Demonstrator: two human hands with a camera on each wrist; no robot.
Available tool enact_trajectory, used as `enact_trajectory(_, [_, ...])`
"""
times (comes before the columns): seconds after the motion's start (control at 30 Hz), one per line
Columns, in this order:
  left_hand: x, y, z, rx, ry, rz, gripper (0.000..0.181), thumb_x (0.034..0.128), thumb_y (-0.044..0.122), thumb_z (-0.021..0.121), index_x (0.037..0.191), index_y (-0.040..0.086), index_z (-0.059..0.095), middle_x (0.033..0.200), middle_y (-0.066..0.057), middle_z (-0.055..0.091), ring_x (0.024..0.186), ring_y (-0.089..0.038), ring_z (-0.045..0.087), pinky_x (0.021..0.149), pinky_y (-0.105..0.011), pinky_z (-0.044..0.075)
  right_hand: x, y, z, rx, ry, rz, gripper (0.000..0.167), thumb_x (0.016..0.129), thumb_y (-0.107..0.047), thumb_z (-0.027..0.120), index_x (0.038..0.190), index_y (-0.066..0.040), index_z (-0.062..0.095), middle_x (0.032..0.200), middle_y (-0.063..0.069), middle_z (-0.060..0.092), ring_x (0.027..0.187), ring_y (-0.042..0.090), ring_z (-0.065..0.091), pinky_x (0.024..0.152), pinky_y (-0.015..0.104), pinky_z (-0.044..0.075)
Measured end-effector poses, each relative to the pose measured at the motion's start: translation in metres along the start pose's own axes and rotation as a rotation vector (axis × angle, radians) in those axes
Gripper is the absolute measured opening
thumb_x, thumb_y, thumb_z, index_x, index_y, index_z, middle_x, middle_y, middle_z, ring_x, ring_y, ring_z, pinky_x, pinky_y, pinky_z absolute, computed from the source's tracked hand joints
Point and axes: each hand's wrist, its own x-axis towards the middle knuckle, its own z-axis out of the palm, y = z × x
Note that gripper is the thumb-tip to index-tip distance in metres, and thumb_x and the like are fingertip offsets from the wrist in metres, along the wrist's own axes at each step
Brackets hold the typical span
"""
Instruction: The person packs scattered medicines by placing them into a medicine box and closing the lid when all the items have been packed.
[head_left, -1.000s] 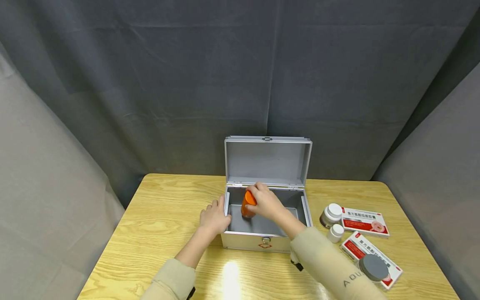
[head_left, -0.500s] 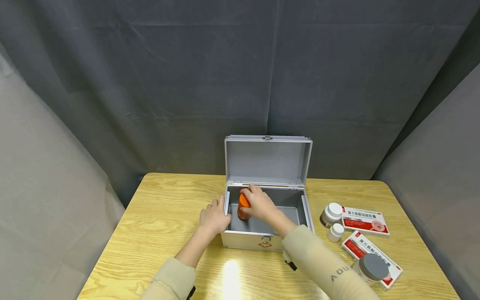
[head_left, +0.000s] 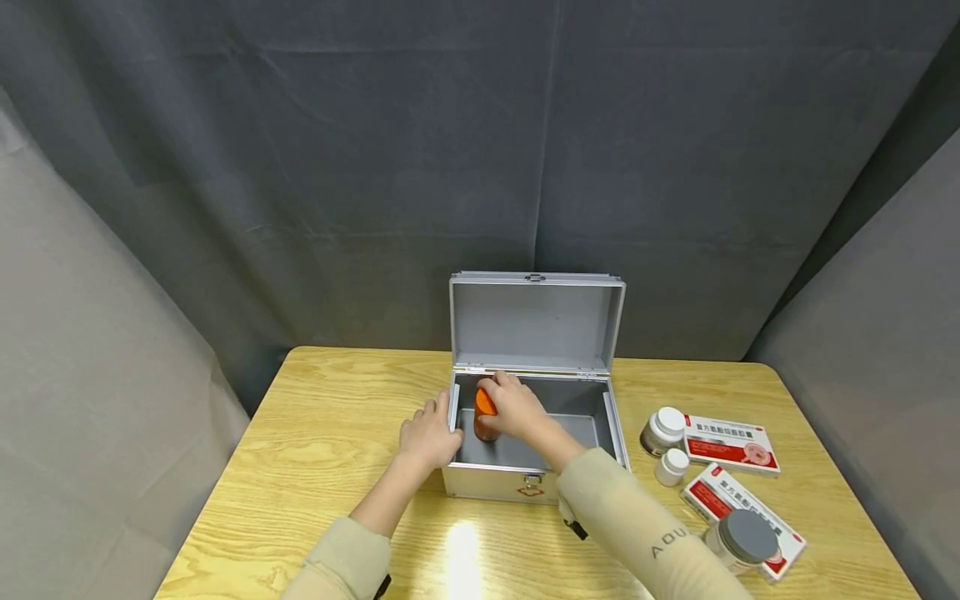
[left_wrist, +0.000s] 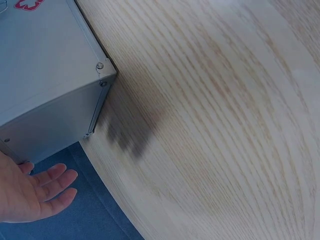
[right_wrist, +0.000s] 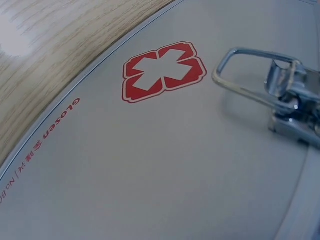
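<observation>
A silver metal case (head_left: 487,482) stands on the table with its lid (head_left: 534,327) raised. Inside it, at the left, the right hand (head_left: 520,411) grips an orange-capped bottle (head_left: 486,403) that stands upright or nearly so. The left hand (head_left: 429,435) rests against the case's left wall, fingers extended. In the left wrist view that hand (left_wrist: 30,192) touches the side of the case (left_wrist: 55,120). The right wrist view shows the case front (right_wrist: 150,165) with its red emblem (right_wrist: 165,71) and metal latch (right_wrist: 295,85); no hand is visible there.
Right of the case on the wooden table (head_left: 322,417) are a dark bottle with a white cap (head_left: 664,430), a small white bottle (head_left: 671,467), two red-and-white boxes (head_left: 731,442) and a grey-lidded jar (head_left: 742,540). Grey cloth (head_left: 375,167) hangs behind.
The right hand has moved the orange-capped bottle to the left and slightly lower inside the case, mostly in the first half second. The left hand has stayed in place.
</observation>
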Motion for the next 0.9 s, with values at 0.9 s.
enact_trajectory(0.9, [0.001, -0.001, 0.003, -0.01, 0.004, -0.007, 0.067, 0.0764, 0.033, 0.051, 0.136, 0.009, 0.031, 0.119, -0.016, 0.052, 0.097, -0.034, 0.055, 0.075, -0.049, 0.042, 0.005, -0.003, 0.009, -0.01, -0.013, 0.066, 0.056, 0.074, -0.026, 0.073, 0.122, -0.005, 0.054, 0.108, 0.016, 0.055, 0.094, 0.03, 0.054, 0.077, 0.045, 0.047])
